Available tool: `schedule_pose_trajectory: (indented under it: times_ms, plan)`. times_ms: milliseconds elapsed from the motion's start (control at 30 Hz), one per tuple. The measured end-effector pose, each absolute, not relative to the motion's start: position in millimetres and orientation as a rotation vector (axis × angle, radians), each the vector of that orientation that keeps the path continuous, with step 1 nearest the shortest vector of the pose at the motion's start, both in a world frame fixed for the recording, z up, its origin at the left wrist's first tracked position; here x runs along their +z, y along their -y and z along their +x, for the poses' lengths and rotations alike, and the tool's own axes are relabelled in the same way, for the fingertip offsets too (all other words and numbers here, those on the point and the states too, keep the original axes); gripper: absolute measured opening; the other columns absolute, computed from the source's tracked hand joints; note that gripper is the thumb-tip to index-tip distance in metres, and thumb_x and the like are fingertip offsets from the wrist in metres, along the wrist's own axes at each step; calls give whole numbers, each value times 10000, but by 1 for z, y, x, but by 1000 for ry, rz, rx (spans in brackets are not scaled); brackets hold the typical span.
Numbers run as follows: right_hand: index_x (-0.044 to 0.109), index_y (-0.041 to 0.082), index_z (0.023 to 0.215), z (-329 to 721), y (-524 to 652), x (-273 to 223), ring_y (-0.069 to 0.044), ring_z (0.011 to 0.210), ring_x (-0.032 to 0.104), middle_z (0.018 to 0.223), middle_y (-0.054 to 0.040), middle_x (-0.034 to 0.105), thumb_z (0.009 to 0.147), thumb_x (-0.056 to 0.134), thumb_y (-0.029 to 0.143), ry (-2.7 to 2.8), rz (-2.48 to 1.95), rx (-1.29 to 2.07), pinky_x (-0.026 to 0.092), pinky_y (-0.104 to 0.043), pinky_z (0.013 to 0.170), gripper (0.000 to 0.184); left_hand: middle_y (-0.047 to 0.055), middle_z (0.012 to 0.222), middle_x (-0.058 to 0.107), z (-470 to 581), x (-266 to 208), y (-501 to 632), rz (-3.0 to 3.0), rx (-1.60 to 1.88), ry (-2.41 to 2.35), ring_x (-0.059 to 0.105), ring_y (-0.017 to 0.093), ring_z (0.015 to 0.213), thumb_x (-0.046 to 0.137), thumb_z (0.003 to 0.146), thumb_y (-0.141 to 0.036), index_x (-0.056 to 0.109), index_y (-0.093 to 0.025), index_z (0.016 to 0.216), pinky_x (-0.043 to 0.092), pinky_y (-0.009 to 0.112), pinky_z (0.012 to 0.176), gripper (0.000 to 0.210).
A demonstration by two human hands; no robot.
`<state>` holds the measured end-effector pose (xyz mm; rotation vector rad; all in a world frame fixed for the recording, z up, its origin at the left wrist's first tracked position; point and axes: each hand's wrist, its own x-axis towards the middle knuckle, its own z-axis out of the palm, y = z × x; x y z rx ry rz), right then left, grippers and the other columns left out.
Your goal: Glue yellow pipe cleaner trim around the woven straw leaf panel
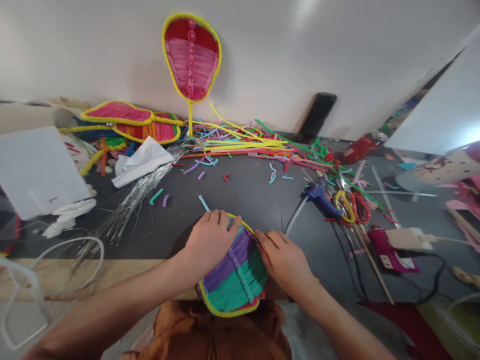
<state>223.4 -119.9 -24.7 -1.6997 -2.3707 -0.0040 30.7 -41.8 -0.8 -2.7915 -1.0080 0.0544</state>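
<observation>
A rounded pipe-cleaner panel point(236, 270) with purple and teal bands and a yellow border is held at the table's front edge, tilted toward my lap. A light-blue twisted strip runs down its middle. My left hand point(212, 237) grips the upper left part, fingers curled over the top. On the upper right edge, my right hand point(287, 257) pinches the yellow border between thumb and fingers. A light-blue pipe-cleaner end point(203, 203) sticks out above my left hand. My fingers hide parts of the top border.
A pink and red panel point(192, 60) stands against the wall. Behind my hands lie pipe cleaners point(243, 145) and wires point(138, 190). To the right are a blue glue gun point(321, 199), scissors point(352, 206), a power strip point(392, 257), a can point(363, 146) and a phone point(317, 117).
</observation>
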Motion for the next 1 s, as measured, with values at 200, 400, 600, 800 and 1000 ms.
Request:
schedule_pose_trajectory:
  times_ms: [200, 400, 600, 800, 1000]
  plan:
    - [608, 132, 1178, 226, 128, -27, -199, 784, 599, 898, -98, 650, 915, 442, 125, 2355, -1687, 6, 525, -309, 699, 312, 143, 1007, 656, 32, 2, 41, -2807, 95, 1027, 644, 286, 881, 535, 858, -126, 589, -188, 1239, 512, 423, 751, 390]
    - [612, 146, 1172, 223, 130, -28, -200, 761, 598, 881, -92, 646, 908, 456, 125, 2363, -1736, -61, 516, -301, 658, 308, 145, 1227, 604, 29, -4, 37, -2844, -109, 961, 592, 292, 1087, 535, 862, -117, 625, -184, 1179, 409, 533, 977, 337]
    - [615, 143, 1173, 221, 129, -29, -202, 765, 597, 879, -92, 648, 915, 473, 145, 2349, -1760, -56, 513, -309, 674, 295, 120, 1237, 621, 17, 4, 20, -2942, -132, 1068, 515, 287, 1221, 537, 888, -215, 551, -171, 1272, 353, 530, 1041, 387]
    - [620, 142, 1161, 221, 129, -29, -202, 772, 599, 877, -90, 651, 921, 462, 143, 2333, -1761, -36, 509, -305, 675, 288, 100, 1286, 607, 7, 5, 18, -2973, -46, 1077, 459, 295, 1289, 504, 912, -241, 571, -176, 1266, 333, 547, 1052, 366]
    - [616, 136, 1178, 223, 130, -30, -206, 779, 594, 888, -86, 649, 904, 500, 140, 2332, -1757, -25, 500, -304, 693, 298, 81, 1306, 595, 14, 5, 26, -2963, 55, 1085, 447, 294, 1299, 527, 914, -335, 587, -218, 1253, 298, 563, 1071, 363]
